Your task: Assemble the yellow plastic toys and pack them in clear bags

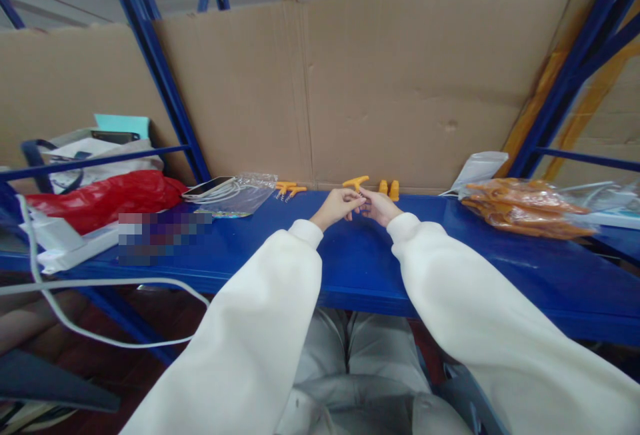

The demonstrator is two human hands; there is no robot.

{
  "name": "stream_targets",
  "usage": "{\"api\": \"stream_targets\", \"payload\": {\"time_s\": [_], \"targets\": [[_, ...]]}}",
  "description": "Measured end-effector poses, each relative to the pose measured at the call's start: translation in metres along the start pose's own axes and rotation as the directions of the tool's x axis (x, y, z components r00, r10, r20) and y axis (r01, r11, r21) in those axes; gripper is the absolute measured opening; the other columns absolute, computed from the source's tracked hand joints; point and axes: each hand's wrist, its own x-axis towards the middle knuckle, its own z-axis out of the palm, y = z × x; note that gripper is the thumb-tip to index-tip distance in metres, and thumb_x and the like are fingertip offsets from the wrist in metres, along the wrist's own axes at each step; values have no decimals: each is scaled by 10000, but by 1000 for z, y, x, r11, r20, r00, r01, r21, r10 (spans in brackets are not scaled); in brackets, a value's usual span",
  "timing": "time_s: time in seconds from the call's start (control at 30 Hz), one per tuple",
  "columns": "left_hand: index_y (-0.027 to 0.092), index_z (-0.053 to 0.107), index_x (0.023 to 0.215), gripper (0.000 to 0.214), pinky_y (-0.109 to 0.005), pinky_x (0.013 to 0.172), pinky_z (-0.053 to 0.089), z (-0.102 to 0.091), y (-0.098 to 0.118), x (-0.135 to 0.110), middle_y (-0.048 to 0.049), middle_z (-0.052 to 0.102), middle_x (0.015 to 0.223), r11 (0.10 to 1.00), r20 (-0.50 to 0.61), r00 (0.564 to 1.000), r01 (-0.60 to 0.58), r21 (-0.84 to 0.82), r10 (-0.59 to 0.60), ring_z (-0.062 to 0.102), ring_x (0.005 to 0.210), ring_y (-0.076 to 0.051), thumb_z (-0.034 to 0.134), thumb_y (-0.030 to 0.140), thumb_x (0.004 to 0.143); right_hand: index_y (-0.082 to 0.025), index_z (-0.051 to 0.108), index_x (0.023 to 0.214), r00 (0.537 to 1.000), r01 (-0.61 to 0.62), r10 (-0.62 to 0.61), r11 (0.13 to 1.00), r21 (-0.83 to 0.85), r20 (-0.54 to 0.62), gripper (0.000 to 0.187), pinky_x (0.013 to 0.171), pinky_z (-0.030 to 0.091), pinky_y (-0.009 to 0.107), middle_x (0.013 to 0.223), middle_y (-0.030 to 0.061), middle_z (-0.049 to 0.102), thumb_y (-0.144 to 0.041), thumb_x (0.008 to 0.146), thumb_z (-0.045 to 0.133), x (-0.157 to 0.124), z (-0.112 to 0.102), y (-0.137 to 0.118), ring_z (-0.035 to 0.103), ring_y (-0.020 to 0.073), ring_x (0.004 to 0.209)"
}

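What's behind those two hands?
Beyond the left hand and right hand stands a cardboard panel, with two orange pieces before it. An orange handle shows above the hands; the tabletop they block is hidden.

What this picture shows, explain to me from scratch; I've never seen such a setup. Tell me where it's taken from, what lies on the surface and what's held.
There is no robot here: a person works with two bare hands. The single picture comes from a camera worn on the head, looking forward and down past the sleeves.

The left hand and right hand meet above a blue shelf. Between them is an orange T-shaped handle with a thin spiral below it; the fingers hide which hand grips it.

Left of the hands lie similar orange pieces, a clear plastic bag and a red bag. To the right stand two small orange parts, then a clear bag of orange items.
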Motion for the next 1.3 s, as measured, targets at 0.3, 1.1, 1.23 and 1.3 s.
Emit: {"api": "stream_targets", "payload": {"time_s": [0.3, 1.1, 1.23, 1.3], "targets": [[122, 669, 876, 84, -163, 423, 412, -5, 1, 3, 36, 657, 600, 988, -179, 978, 80, -133, -103, 486, 369, -37, 652, 174, 939, -232, 702, 937, 998, 50, -50, 999, 0, -24, 109, 591, 445, 238, 949, 39, 742, -286, 932, 608, -6, 5, -5, 587, 95, 621], [82, 678, 912, 139, -180, 364, 328, -73, -46, 14, -32, 663, 587, 861, -655, 605, 489, -142, -452, 463, 335, -68, 543, 67, 943, -191, 730, 914, 992, 20, -39, 988, -155, -116, 154, 575, 494, 209, 965, 67, 784, -107, 831, 632, -3, 2, -3, 645, 95, 625], [101, 683, 938, 153, -168, 371, 346, -82, -53, 16, -40, 654, 560, 849, -683, 555, 492, -191, -475, 493, 340, -83, 535, 68, 948, -207, 738, 929, 991, 33, -58, 979, -200, -118, 147, 529, 483, 190, 953, 58, 784, -146, 872, 618, -3, 0, -1, 655, 98, 619], [116, 675, 971, 134, -158, 368, 347, -86, -54, 17, -12, 625, 528, 843, -690, 530, 487, -229, -494, 494, 332, -86, 549, 76, 949, -205, 735, 922, 992, 44, -69, 975, -219, -108, 129, 520, 476, 183, 962, 62, 784, -151, 885, 624, -5, 0, -1, 659, 99, 624]]}}
